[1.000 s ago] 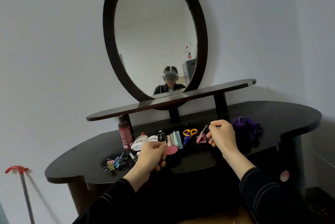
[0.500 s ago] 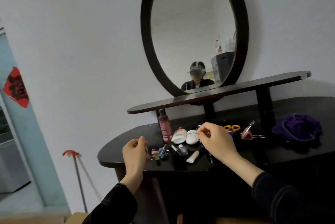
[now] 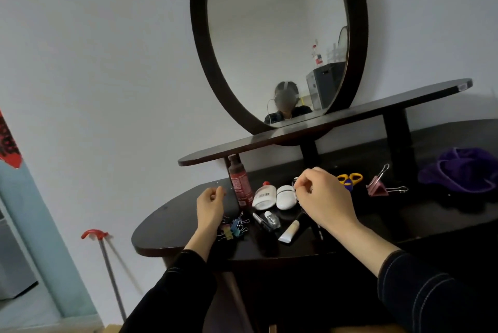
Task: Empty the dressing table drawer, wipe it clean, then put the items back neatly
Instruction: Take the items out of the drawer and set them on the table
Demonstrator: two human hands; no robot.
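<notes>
Drawer items lie on the black dressing table top (image 3: 172,222): a red-brown bottle (image 3: 239,184), a white red-capped container (image 3: 265,195), a white oval case (image 3: 285,197), a black pen (image 3: 260,222), a small clear bottle (image 3: 272,220), a cream tube (image 3: 291,231), coloured binder clips (image 3: 235,227), yellow scissors (image 3: 350,180) and a pink binder clip (image 3: 377,187). My right hand (image 3: 323,198) hovers beside the oval case, its fingertips pinching a small metal ring (image 3: 295,180). My left hand (image 3: 210,206) hangs curled left of the bottle, nothing visible in it. The drawer is out of view.
A purple cloth (image 3: 466,171) sits at the table's right. A narrow raised shelf (image 3: 323,128) and an oval mirror (image 3: 280,36) stand behind the items. A red-handled pole (image 3: 107,257) leans against the wall, left of the table.
My left hand no longer holds the pink round thing and has moved left. My right hand went from the pink binder clip to the white oval case. The view swung left.
</notes>
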